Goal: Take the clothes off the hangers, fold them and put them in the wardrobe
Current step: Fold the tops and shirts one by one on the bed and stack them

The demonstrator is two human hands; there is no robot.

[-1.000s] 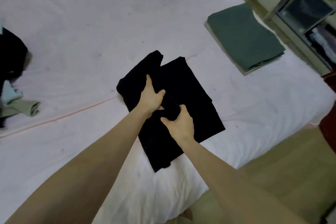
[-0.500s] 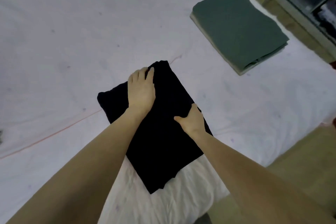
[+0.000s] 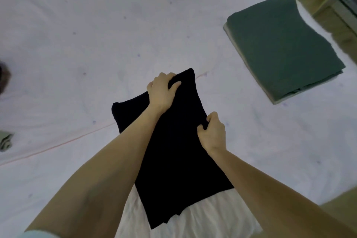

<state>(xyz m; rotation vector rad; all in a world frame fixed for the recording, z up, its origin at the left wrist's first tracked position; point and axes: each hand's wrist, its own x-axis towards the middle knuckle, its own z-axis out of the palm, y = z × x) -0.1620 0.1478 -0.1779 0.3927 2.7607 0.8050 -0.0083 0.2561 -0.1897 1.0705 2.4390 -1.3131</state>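
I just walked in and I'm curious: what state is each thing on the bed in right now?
Black garment: folded, gripped at its far edge and right edge.
Green garment: folded, lying flat, untouched.
Left hand: gripping black garment.
Right hand: gripping black garment.
Bed sheet: spread out.

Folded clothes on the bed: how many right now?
2: the black garment gripped by both hands at the near edge, and the green stack far right. That stack may hide more layers.

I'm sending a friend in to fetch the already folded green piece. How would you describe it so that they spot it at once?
Look at the white bed, then along its right side toward the wardrobe. The green stack lies flat there, apart from both hands. Unlike the black garment at the near edge, it is dull green with a pale layer underneath.
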